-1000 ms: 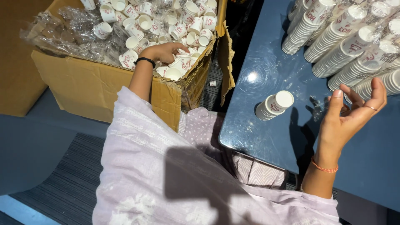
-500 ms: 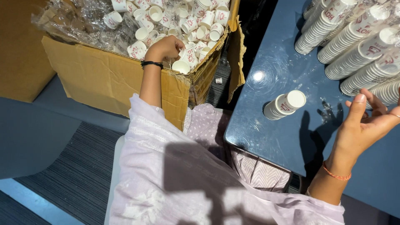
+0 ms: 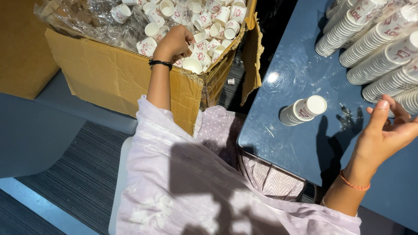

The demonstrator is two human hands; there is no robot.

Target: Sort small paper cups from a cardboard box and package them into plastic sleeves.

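Person seen from above, seated. Garment: pale lilac top (image 3: 187, 182), loose, thin fabric with faint white floral or leaf print showing lower centre of frame. A second piece in the lap, centre of frame, is pale purple with small white dots; beneath it, a cloth with grey-white zigzag pattern. Sleeves end above the elbow; forearms bare.

Left hand (image 3: 175, 41), upper centre: black band at the wrist, narrow, plain.

Right hand (image 3: 383, 137), right edge: thin orange-red thread bracelet at the wrist. Rings: cannot tell.
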